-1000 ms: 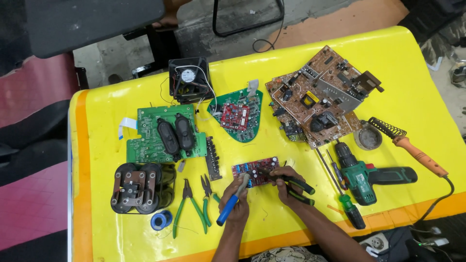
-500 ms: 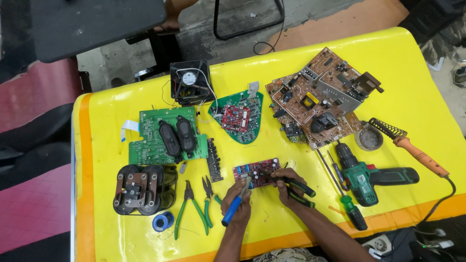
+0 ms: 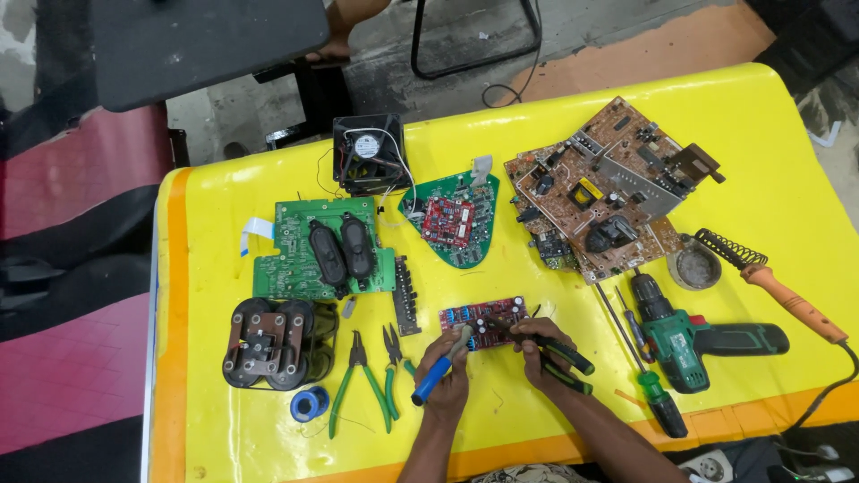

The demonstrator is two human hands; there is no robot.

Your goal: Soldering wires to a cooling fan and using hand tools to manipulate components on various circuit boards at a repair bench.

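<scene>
— What's the person at the yellow table [image 3: 769, 192] busy with?

— A small red circuit board [image 3: 484, 323], lying near the front edge, about the middle. The left hand [image 3: 446, 376] is closed around a tool with a blue handle [image 3: 430, 382], its tip resting on the board's left end. The right hand [image 3: 535, 351] grips pliers with black and green handles [image 3: 563, 358], nose touching the board's right end.

— And round about?

— Just left of the left hand lie two green-handled pliers [image 3: 369, 383], then a blue roll of tape [image 3: 309, 404] and a dark block of round cells [image 3: 271, 342] near the left edge. Behind those sits a green board carrying two black speakers [image 3: 322, 261], with a black fan [image 3: 370, 154] at the back edge. A green shield-shaped board [image 3: 455, 217] lies mid-table, a big brown board [image 3: 601, 190] to its right. By the right hand: screwdrivers [image 3: 651, 385], a green drill [image 3: 693, 337], and an orange-handled soldering iron [image 3: 792, 300] near the right edge.
</scene>
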